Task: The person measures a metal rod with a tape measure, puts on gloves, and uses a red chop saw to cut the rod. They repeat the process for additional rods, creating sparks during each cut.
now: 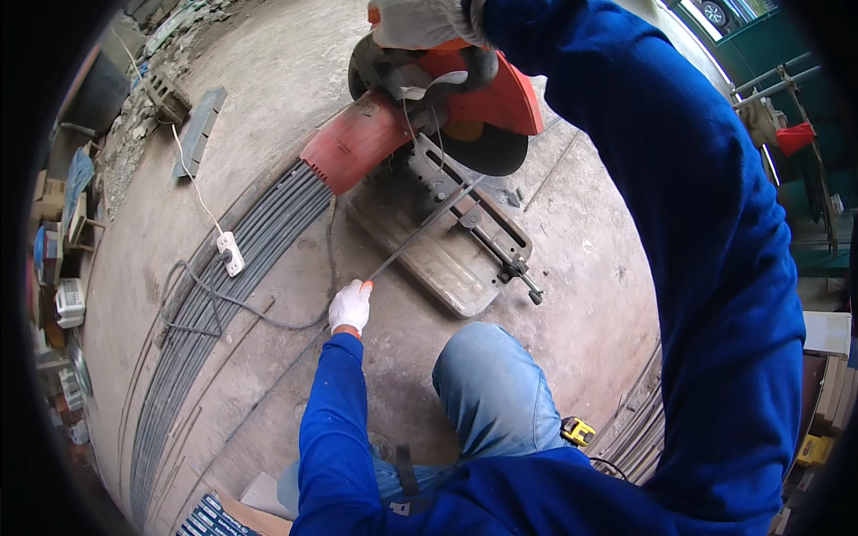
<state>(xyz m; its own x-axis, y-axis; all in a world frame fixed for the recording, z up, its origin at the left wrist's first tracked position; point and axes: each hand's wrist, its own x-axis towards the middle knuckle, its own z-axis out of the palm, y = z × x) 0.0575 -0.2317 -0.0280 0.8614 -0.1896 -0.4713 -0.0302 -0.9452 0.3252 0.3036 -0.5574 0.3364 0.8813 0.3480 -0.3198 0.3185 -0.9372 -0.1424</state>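
In front of me on the floor stands a red chop saw [362,138] with a dark cutting disc [492,152] under its red guard. My left hand [349,308], in a white glove with orange at the fingertips, is closed on a thin steel rod [416,236]. The rod runs over the saw's metal base [447,272] toward the disc and trails back past my left side. My right hand [416,25], also gloved, grips the saw handle at the top edge, where part of it is cut off. A clamp screw [500,253] sits on the base, right of the rod.
A long bundle of steel rods [259,232] lies left of the saw. A white power strip [230,254] with a plug rests on it, and a grey cable [268,319] loops nearby. A yellow tape measure [578,431] is beside my knee. More rods [639,438] lie at right.
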